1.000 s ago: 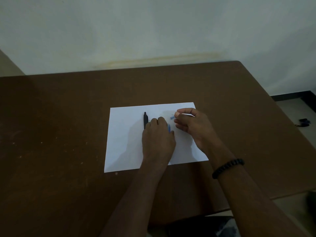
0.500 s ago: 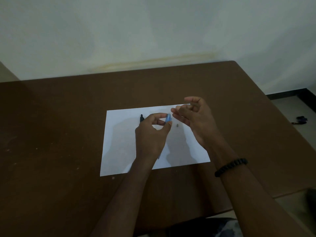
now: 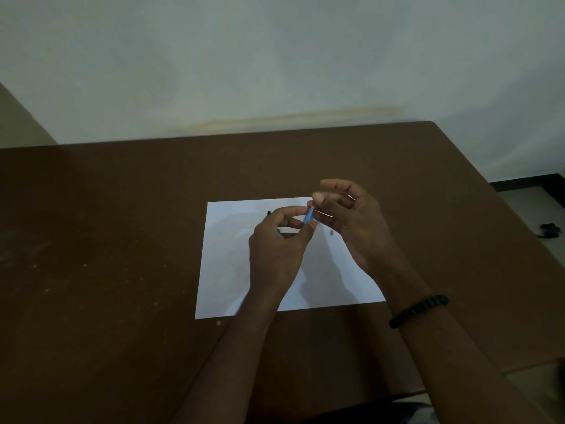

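— Blue pen piece (image 3: 309, 215), that's what the fuss is about. It's held up in the air over the far half of the white sheet (image 3: 226, 270).
— Who has it?
— The left hand (image 3: 276, 249), pinching it between thumb and forefinger, with the piece nearly upright. The right hand (image 3: 354, 228) hangs just beside it, above the sheet's far right corner, fingers curled and tips up against the piece's top end. Whether they grip anything I cannot tell. They may be nipping something thin, but the room is dim.
— Anything lying on the sheet?
— A black pen part (image 3: 268, 213) peeps out from behind the left hand near the far edge. A tiny dark bit (image 3: 331, 232) lies towards the sheet's right side.
— What might go wrong?
— A slip, I'd say. It's a light two-finger pinch, so a push from the right hand off the piece's line could twist it loose. It would drop onto the sheet and roll off across the brown table (image 3: 122, 240). And a wrist coming down could brush that tiny bit away.
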